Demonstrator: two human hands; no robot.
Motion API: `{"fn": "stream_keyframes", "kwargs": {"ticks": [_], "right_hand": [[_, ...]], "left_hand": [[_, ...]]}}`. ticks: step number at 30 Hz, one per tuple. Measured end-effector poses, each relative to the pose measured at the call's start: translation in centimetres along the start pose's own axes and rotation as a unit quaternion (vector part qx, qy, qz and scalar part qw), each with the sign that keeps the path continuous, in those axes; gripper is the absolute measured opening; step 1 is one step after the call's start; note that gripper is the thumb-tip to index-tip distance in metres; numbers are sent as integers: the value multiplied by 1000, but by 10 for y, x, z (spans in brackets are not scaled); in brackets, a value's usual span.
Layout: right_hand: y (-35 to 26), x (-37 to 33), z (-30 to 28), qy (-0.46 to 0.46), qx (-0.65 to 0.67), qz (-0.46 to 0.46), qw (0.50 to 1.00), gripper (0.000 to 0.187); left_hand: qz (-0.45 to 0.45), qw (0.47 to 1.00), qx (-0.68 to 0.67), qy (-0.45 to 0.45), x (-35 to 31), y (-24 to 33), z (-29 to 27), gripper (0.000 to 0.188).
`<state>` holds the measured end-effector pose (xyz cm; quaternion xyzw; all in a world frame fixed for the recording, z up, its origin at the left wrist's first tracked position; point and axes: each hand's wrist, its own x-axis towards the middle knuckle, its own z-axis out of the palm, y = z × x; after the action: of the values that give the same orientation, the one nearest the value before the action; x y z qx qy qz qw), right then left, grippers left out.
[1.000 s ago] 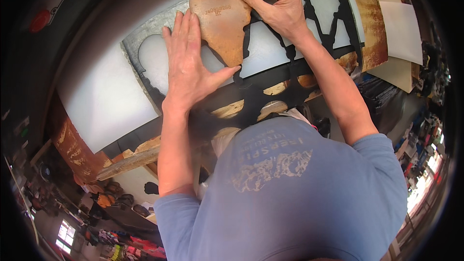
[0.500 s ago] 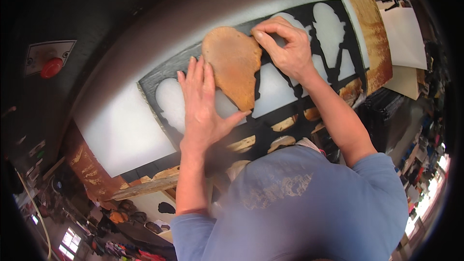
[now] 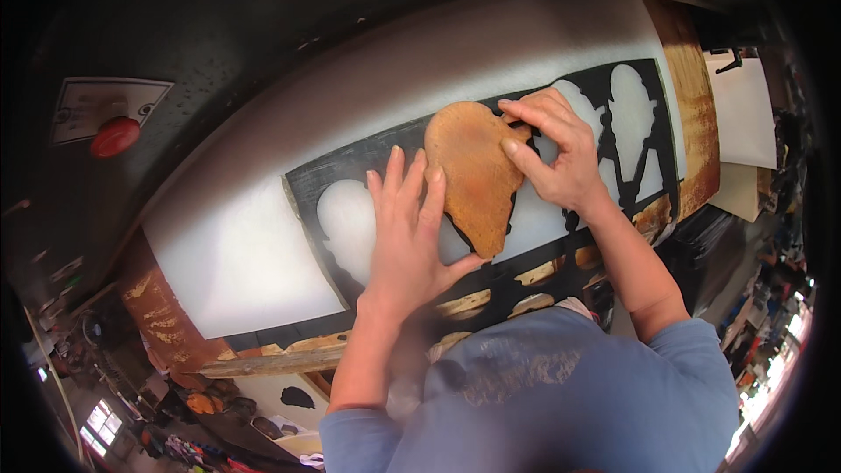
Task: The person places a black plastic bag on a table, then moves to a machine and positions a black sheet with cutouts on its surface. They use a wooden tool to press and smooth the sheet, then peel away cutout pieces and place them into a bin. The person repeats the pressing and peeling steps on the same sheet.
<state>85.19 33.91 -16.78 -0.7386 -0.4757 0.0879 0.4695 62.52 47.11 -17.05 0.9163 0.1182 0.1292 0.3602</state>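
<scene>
A flat brown plate point(image 3: 473, 171), rounded at the far end and tapering to a near tip, lies on a black sheet point(image 3: 302, 182) full of cut-out openings. Its right edge is jagged. My left hand point(image 3: 407, 245) is spread, with fingertips against the plate's left edge and the thumb by its near tip. At the plate's upper right, my right hand point(image 3: 565, 153) is closed on the edge, index finger and thumb a little apart around a small brown projection. The palm side of that hand is hidden.
Under the black sheet is a white board point(image 3: 236, 254) on a worn brown base point(image 3: 688, 105). A dark machine body overhangs the far side, with a red button point(image 3: 115, 137) at left. White sheets point(image 3: 745, 109) stand at right. A wooden strip point(image 3: 272, 363) edges the near side.
The whole view has shifted, so sheet, plate and hands sit lower and further right. My right thumb has parted from the index finger, and they now straddle the plate's projection.
</scene>
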Motion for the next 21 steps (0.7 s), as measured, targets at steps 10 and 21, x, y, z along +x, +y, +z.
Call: {"fn": "stream_keyframes", "kwargs": {"ticks": [10,21], "right_hand": [[2,6,-6,-56,36,-13,998,31],[0,8,-5,-53,17,1,998,24]], "left_hand": [[-2,999,-41,-14,0,-5,-4,117],[-8,999,-29,-21,5,-4,-10,119]]}}
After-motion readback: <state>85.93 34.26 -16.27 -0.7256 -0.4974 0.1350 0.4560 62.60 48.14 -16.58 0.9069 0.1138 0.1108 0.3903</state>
